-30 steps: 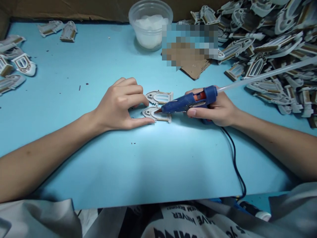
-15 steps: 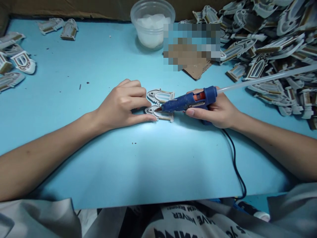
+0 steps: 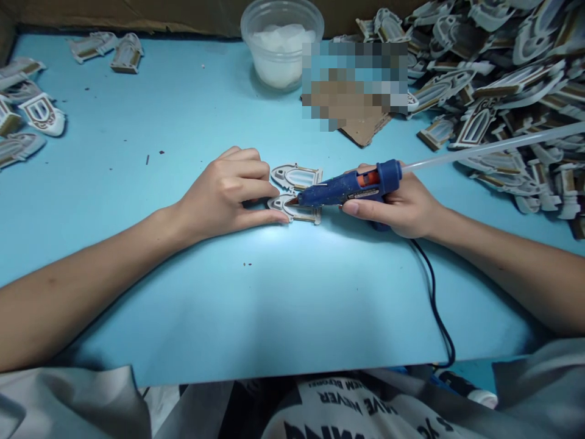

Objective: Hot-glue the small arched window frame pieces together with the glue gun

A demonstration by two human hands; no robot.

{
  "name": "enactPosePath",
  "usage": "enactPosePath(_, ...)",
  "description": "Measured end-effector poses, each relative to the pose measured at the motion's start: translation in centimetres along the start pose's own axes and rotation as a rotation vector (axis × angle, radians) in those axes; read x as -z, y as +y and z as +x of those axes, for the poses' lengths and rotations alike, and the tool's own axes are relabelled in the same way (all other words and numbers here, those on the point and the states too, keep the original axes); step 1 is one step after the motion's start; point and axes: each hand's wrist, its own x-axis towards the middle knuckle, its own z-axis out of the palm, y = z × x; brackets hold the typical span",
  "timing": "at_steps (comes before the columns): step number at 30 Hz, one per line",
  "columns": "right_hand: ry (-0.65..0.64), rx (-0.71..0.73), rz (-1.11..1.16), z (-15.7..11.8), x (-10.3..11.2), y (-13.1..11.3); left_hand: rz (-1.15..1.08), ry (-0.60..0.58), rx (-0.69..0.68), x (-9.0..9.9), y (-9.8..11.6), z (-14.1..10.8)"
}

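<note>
My right hand [image 3: 404, 204] is wrapped round a blue hot glue gun [image 3: 342, 189], with a long translucent glue stick [image 3: 493, 147] coming out of its back end. The gun's nozzle points left and meets the nearer of two small arched window-shaped pieces [image 3: 306, 213]. The farther arched piece [image 3: 299, 177] lies right beside it, flat on the table. My left hand [image 3: 233, 189] pinches the rounded tip of the nearer piece between thumb and forefinger, its other fingers curled. The gun's trigger is hidden behind my fingers.
A large heap of similar arched pieces [image 3: 493, 79] fills the back right. Several more pieces [image 3: 43, 114] lie at the left. A clear plastic tub [image 3: 282, 46] with white contents stands at the back, near a cardboard scrap [image 3: 363, 125]. The gun's black cord [image 3: 434, 292] runs off the front edge.
</note>
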Motion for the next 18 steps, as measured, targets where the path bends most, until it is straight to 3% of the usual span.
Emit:
enactPosePath(5,-0.003,-0.070,0.009,-0.03,0.03,0.11,-0.040,-0.007,0.018,0.00,-0.08,0.08)
enactPosePath(18,-0.004,-0.079,0.032,-0.02,0.02,0.22,-0.014,0.026,-0.040,-0.03,-0.28,0.13)
